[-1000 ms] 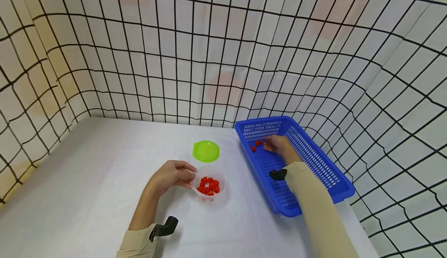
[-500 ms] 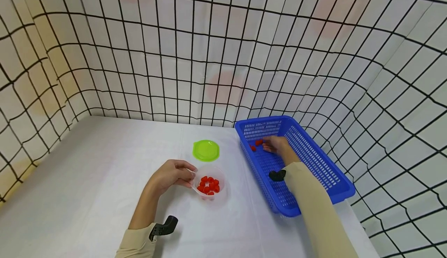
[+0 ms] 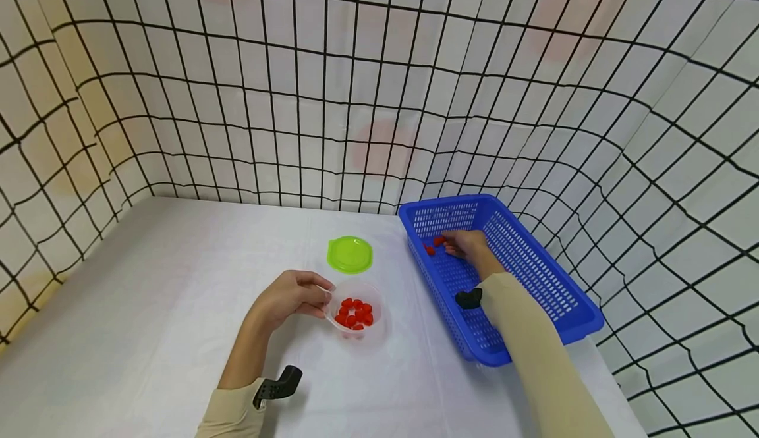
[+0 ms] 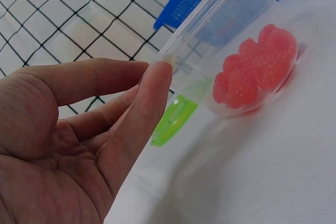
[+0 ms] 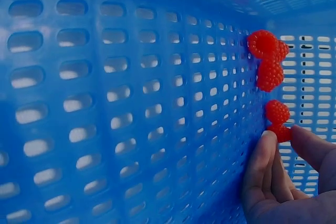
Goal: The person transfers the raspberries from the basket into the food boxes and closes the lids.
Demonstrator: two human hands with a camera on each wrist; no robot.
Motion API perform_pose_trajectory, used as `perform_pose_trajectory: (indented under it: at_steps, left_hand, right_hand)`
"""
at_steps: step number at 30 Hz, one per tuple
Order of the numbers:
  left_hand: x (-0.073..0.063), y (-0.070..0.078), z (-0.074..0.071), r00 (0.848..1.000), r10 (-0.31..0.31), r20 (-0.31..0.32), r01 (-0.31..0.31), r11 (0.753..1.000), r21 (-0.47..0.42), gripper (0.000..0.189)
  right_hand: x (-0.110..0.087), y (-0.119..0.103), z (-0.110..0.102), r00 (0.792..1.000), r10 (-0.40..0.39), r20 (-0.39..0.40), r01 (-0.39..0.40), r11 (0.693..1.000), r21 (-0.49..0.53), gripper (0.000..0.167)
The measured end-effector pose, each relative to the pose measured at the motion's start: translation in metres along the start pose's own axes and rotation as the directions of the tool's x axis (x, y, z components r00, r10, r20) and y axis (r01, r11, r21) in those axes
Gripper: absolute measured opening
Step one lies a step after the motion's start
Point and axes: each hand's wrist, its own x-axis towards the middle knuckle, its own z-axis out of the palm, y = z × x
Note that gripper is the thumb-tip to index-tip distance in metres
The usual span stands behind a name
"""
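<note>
My left hand (image 3: 290,298) pinches the rim of a clear plastic bowl (image 3: 363,288) between thumb and fingers. Several red raspberries (image 4: 254,66) lie together in the bottom of this bowl, which stands on the white tabletop. Over at the right, my right hand (image 3: 471,247) reaches down into a blue slotted basket (image 3: 437,303). Its thumb and fingertips pinch a raspberry (image 5: 280,132) low in the right wrist view. Just beyond the fingers, several other raspberries (image 5: 270,74) lie near the basket's far end, one showing its hollow opening.
A bright green round lid (image 3: 350,255) lies flat on the table (image 3: 178,306) behind the bowl. Black wire grid (image 3: 308,122) with white sheeting behind it encloses the back and both sides. The basket's far right side stands close to the grid.
My right hand has shifted slightly left toward the raspberries in the basket, its fingertips now at one of them. The left hand and the bowl hold their place.
</note>
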Motion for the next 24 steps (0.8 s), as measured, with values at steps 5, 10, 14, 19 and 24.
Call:
perform_pose_trajectory:
  at_steps: [5,10,14,19,24]
  left_hand:
    - [0.000,0.000,-0.001,1.000,0.005,0.004,-0.005,1.000,-0.011,0.028]
    - [-0.001,-0.001,-0.001,1.000,0.016,0.013,-0.016,1.000,-0.025,0.029]
    - [-0.001,0.000,-0.001,1.000,0.011,0.007,-0.011,1.000,-0.018,0.029]
    - [-0.001,0.001,0.001,1.000,0.006,0.009,-0.006,1.000,-0.013,0.029]
    - [-0.002,0.002,0.001,1.000,0.006,0.007,-0.006,1.000,-0.013,0.029]
  right_hand:
    - [0.003,-0.001,-0.001,1.000,0.007,0.016,-0.007,1.000,-0.003,0.028]
    - [0.009,-0.001,-0.004,0.998,0.025,0.063,-0.025,1.000,0.008,0.033]
    - [0.011,-0.002,-0.006,0.994,0.042,0.098,-0.044,0.999,0.021,0.036]
    - [0.007,-0.006,-0.015,0.986,0.064,0.156,-0.062,0.998,-0.018,0.038]
    - [-0.006,-0.018,-0.030,0.974,0.030,0.224,-0.008,0.995,-0.095,0.041]
